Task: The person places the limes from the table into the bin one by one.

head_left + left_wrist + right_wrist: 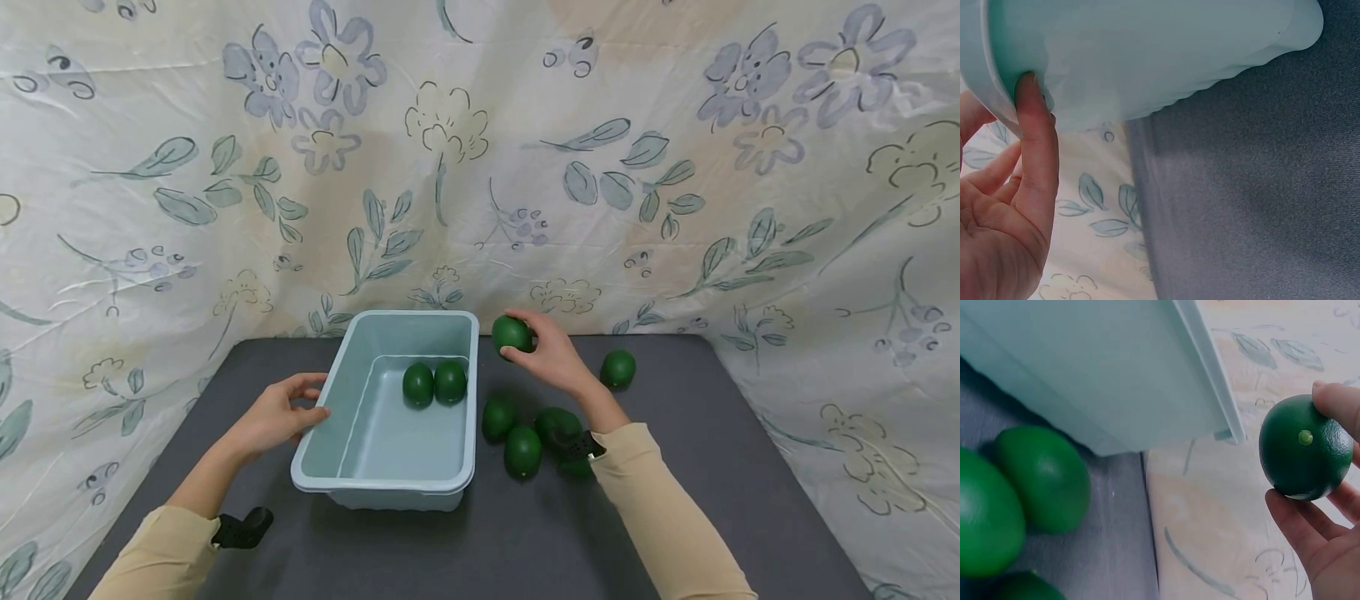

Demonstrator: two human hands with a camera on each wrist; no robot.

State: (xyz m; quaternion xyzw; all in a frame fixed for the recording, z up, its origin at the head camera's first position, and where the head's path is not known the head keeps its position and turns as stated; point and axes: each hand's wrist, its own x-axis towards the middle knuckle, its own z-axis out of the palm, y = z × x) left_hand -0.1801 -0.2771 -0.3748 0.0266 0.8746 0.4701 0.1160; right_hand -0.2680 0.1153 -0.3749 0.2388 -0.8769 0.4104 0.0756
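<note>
My right hand (551, 354) holds a dark green avocado (508, 333) between thumb and fingers, raised just right of the bin's far corner. In the right wrist view, the avocado's pale stem end (1305, 437) faces the camera. A light blue plastic bin (386, 484) stands left of centre, with two avocados (417, 386) side by side toward its right wall. My left hand (273, 417) grips the bin's left rim. The left wrist view has a finger (1036, 144) bent up under that rim, with others behind it.
Several more avocados (522, 452) lie on the dark grey table (697, 500) right of the bin, partly under my right forearm. A single avocado (618, 368) sits farther back to the right. A flowered cloth (480, 183) hangs behind the table and along its sides.
</note>
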